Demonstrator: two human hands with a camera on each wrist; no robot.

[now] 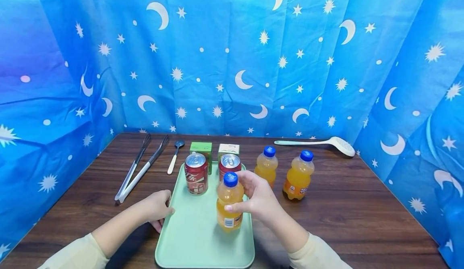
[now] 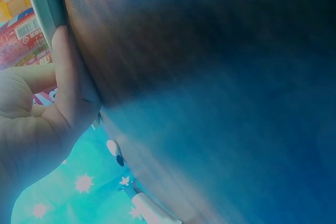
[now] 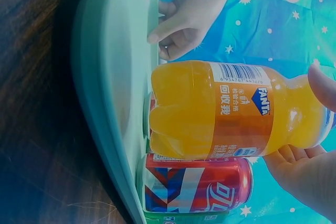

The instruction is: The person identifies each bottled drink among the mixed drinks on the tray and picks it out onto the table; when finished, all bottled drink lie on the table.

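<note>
My right hand (image 1: 262, 199) grips a bottle of orange Fanta (image 1: 229, 210) around its upper part, thumb on the near side. Upright, the bottle is over the right half of a light green tray (image 1: 192, 241); whether its base touches the tray I cannot tell. At the tray's left edge, my left hand (image 1: 156, 207) holds the rim, its thumb at the top edge and some fingers hidden. Two red cola cans, a left one (image 1: 196, 174) and a right one (image 1: 229, 163) partly behind the bottle, stand on the tray's far part.
Right of the tray stand two more orange bottles, one nearer (image 1: 299, 176) and one partly hidden (image 1: 266, 166). Behind the cans are a green box (image 1: 201, 148) and a paler box (image 1: 228, 148). Tongs (image 1: 143, 172), a spoon (image 1: 174, 160) and a skimmer (image 1: 338, 144) lie farther out.
</note>
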